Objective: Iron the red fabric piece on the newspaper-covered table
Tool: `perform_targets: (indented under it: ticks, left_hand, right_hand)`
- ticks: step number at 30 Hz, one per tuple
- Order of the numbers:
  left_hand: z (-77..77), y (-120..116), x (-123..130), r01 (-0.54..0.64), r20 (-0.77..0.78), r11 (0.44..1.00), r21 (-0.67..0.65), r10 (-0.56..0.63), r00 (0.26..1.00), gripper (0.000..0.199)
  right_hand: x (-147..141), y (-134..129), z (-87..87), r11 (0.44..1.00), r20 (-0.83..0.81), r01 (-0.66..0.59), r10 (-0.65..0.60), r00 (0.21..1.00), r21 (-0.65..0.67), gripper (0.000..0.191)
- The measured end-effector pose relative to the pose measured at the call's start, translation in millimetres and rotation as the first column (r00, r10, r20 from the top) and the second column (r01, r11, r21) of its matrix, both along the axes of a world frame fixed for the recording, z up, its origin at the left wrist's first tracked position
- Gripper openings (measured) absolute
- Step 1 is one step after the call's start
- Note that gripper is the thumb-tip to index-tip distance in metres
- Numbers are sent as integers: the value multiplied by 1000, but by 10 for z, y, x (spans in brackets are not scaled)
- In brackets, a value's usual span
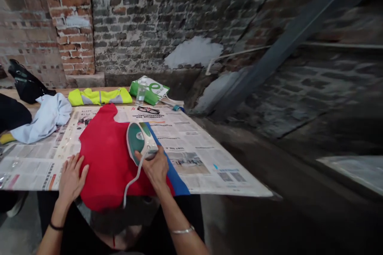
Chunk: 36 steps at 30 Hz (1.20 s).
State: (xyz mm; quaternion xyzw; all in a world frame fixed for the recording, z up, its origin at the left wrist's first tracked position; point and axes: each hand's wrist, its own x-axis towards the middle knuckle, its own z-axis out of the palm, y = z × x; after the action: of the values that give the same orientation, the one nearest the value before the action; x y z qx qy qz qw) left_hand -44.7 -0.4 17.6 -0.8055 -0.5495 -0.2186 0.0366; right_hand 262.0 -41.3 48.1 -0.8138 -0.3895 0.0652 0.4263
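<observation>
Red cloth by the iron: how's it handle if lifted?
Probably floppy: the red cloth looks like one sheet of fabric lying on the newspaper. Likely light for its size, since it appears thin. Might sag nearest the person, where it extends past the newspaper's edge.

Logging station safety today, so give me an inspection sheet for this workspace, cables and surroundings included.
Surface: newspaper-covered table.
Work items: red fabric overhangs the near edge; blue fabric shows along its right side; iron over red fabric, contact unclear.
Clutter: eyeglasses, bottle, green-and-white bag, yellow garment, pale cloth, black bag.
Hands: left hand spread at the red fabric's left edge; right hand grips the iron.
Cables: white cord runs from the iron toward the near edge; far end untraceable.
Surroundings: worn brick wall behind, slanting beam at right.
</observation>
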Motion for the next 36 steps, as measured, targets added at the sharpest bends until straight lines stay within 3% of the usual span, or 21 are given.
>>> perform_targets:
  ticks: [3,6,9,15,18,27,36]
  left_hand:
    - [-16,-14,-2,1,-8,1000,-2,-1,1000,53]
    - [-27,-18,-4,-15,-15,1000,5,15,1000,53]
    - [-40,-12,-11,-23,-17,1000,-8,23,1000,53]
    - [-57,26,-50,-37,-15,999,-14,37,999,50]
    - [-66,59,-74,-29,-24,1000,-9,29,999,52]
    - [-205,278,-226,-3,-55,999,33,5,998,66]
    - [-359,436,-432,95,-83,995,20,-93,992,60]
  right_hand:
    - [2,264,101,997,1,1,-1,1000,-76,58]
    - [11,339,111,997,-3,-20,20,1000,-78,55]
    - [3,182,9,998,7,-51,51,999,-32,54]
    - [-85,-336,-282,988,50,-77,71,996,135,71]
    - [-119,-419,-335,984,52,-77,69,996,160,67]
    - [-217,-276,-343,945,95,-84,57,994,316,67]
    - [-216,-61,-477,934,177,-51,-13,984,353,74]
